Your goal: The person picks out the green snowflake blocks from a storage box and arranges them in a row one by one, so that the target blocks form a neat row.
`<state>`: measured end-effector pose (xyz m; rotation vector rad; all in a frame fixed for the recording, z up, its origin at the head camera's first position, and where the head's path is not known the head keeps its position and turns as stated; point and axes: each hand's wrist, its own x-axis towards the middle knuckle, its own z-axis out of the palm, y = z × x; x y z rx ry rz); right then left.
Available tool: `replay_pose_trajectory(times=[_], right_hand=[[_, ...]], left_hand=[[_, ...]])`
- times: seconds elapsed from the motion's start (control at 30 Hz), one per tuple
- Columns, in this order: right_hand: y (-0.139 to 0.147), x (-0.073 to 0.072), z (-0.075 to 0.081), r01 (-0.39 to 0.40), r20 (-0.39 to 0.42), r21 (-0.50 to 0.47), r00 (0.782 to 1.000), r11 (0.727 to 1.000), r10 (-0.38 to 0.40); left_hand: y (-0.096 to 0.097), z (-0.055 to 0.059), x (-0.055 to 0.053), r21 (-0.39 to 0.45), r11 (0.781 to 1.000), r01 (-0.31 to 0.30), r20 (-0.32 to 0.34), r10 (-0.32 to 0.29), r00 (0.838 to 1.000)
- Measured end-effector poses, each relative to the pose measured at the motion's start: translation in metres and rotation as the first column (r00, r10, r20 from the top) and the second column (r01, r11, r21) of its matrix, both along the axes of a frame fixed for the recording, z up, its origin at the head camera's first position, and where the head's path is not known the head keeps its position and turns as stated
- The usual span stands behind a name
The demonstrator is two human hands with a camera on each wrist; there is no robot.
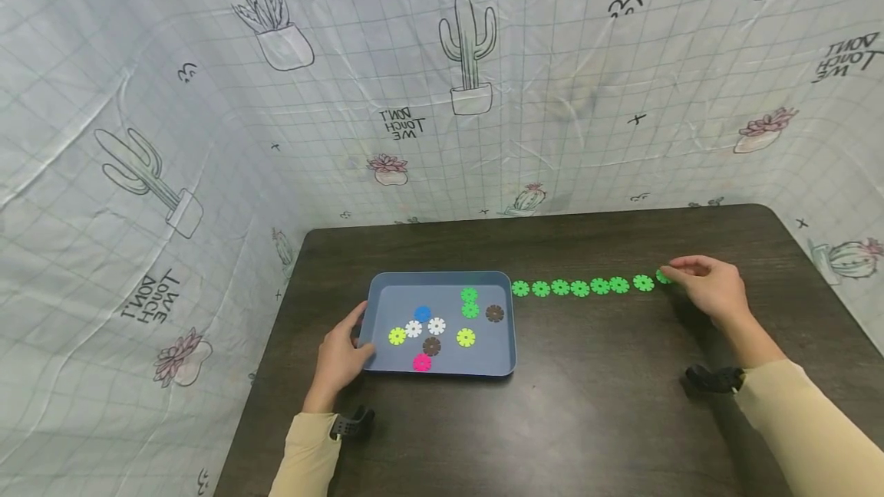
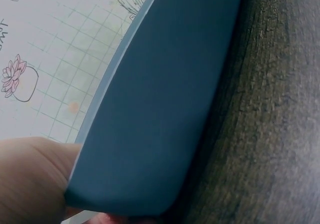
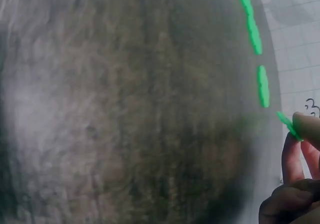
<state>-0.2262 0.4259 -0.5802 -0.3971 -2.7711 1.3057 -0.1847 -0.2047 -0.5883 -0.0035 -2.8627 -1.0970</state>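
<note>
A dark counter (image 1: pixel 587 397) carries a blue-gray tray (image 1: pixel 390 301) and, to its right, a row of green discs (image 1: pixel 580 288). The left hand (image 1: pixel 338 350) clamps its fingers on the tray's left rim; the right hand (image 1: pixel 717 290) pinches a tilted green disc (image 3: pixel 288 124) near the row's right end. Multicolored discs (image 1: pixel 437 325) lie inside the tray.

Got a dark wood-grain table (image 1: pixel 594 428), rounded at both far corners; grain sharp in left wrist view, blurred in right wrist view. Seeing pale cloth (image 1: pixel 587 152) hung behind it and along both sides, creased, printed with a faint green grid. Also spotting a tall cactus print (image 1: pixel 467 52) at upper middle, a spiky potted plant print (image 1: pixel 272 21) to its left, a pink succulent print (image 1: pixel 389 169) lower down, stacked black lettering (image 1: pixel 403 123) just above that. Noting a faint orange spot (image 2: pixel 74 107) on the cloth too.
</note>
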Motion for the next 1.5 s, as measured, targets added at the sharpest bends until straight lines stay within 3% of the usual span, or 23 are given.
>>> replay_pose_trajectory(times=[0.27,0.47,0.93,1.23,1.5], right_hand=[[0.004,0.001,-0.009,-0.028,-0.022,0.183,0.999,0.983,0.032],[0.000,0.001,-0.008,-0.024,-0.022,0.243,0.999,0.970,0.030],[0.004,0.000,-0.015,0.054,-0.094,0.148,0.995,0.988,-0.040],[-0.017,0.000,-0.006,-0.048,-0.113,0.162,0.991,0.986,0.067],[-0.054,-0.007,0.007,-0.157,-0.164,0.159,0.969,0.975,0.182]], left_hand=[[0.000,0.002,0.000,0.010,1.000,0.002,0.012,-0.002,1.000],[0.000,0.001,-0.001,0.008,1.000,-0.003,0.010,0.003,1.000],[-0.001,0.001,-0.001,0.011,1.000,0.007,0.012,-0.007,1.000],[0.000,0.002,-0.001,0.016,1.000,0.001,0.021,-0.001,1.000],[0.000,0.003,-0.001,0.010,1.000,0.001,0.017,-0.001,1.000]])
